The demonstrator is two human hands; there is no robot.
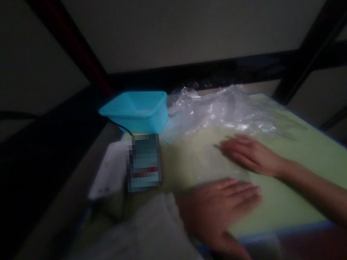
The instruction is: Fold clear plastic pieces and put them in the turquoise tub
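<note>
My left hand (220,208) lies palm down near the table's front edge, fingers stretched out to the right, slightly blurred. It rests at the near edge of a flat, clear plastic sheet or bag (210,163), which is faint against the table. Above that, my right hand (248,154) is at the sheet's right side with its fingers closed together. A thin dark tip shows by its fingertips; what it belongs to is too blurred to tell. Just behind the right hand spreads a crumpled pile of clear plastic bags (219,109).
The table (296,192) has a yellow-green top with blue edging. A turquoise plastic basin (149,118) stands at the back left. In front of it sits a pixelated phone-like device (144,163) beside a white object (110,166), with a dark cable nearby. Dark frame bars stand behind.
</note>
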